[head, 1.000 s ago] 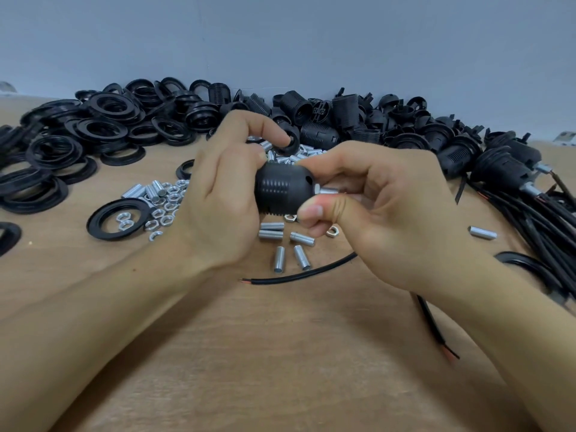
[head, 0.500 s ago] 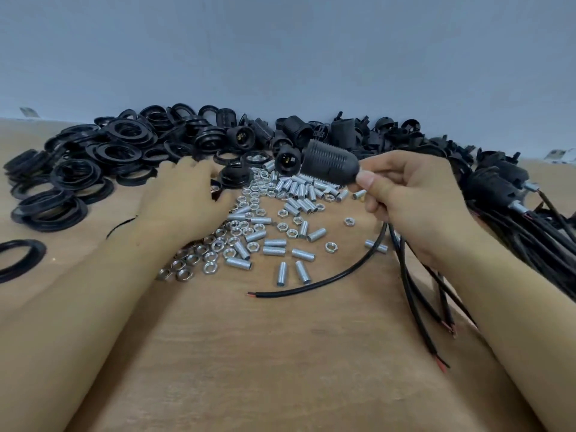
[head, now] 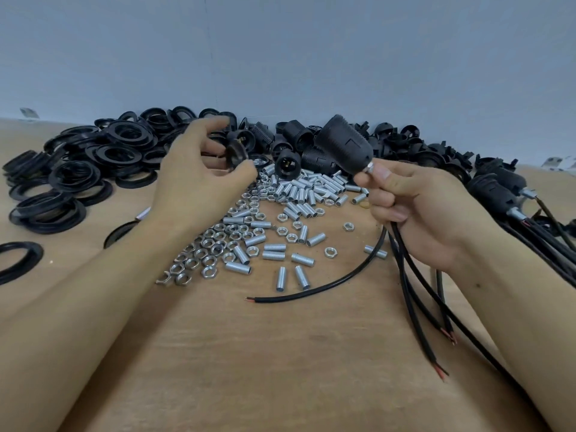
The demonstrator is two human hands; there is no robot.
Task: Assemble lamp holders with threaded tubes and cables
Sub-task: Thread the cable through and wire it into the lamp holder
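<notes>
Behind everything a plain pale blue-grey wall [head: 280,51] is seen, meeting the far edge of a light brown wooden table [head: 280,369] whose grain runs across the near part. A scatter of silver threaded tubes [head: 308,194] and hex nuts [head: 215,241] is spread over the middle of the table and serves as the landmark. Left of the scatter, black plastic rings [head: 74,179] are heaped, with one ring [head: 15,260] lying apart near the table's left edge. Behind the scatter, against the wall, black lamp holder bodies [head: 290,141] are piled. Right of the scatter, finished holders with cables [head: 511,194] are laid in a bundle. On the near side of the scatter a single black cable [head: 327,285] with a bared end is curved on the wood.

Above the scatter's far right corner a black lamp holder [head: 346,145] is held up off the table, tilted, its silver threaded end pinched between thumb and forefinger of the right hand [head: 427,213]; black cables [head: 414,294] are gripped in the same hand's curled fingers and hang down to the wood. Above the scatter's far left corner a small black cap [head: 236,154] is pinched by the left hand [head: 199,179], fingers curled round it.
</notes>
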